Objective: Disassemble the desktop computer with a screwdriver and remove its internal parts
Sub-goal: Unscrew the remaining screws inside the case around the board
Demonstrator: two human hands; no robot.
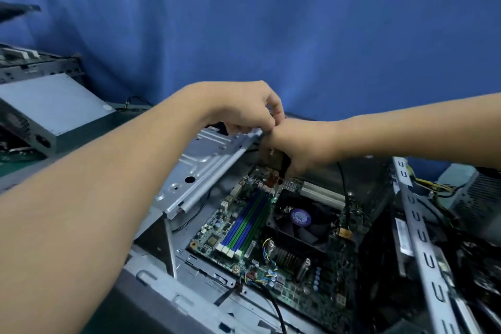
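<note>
Our left hand (pixel 244 111) pinches the raised far edge of a sheet-metal drive bracket (pixel 200 165), which tilts up over the left side of the open computer case (pixel 173 293). Our right hand (pixel 298 149), just beside it, reaches fingers-down toward the far corner of the motherboard (pixel 244 228), next to something dark. We cannot tell whether it grips anything. The bracket looks stiff, light and thin-edged, so we judge its folded rim the safest hold. Below it sit blue and green memory slots (pixel 245 221), a cooler fan (pixel 299 218) and a black cable (pixel 343 187), all fragile and close under the bracket's swing. Room to lift lies upward and left, toward the desk (pixel 13 164), where a power supply (pixel 54 108) rests. No screwdriver shows.
</note>
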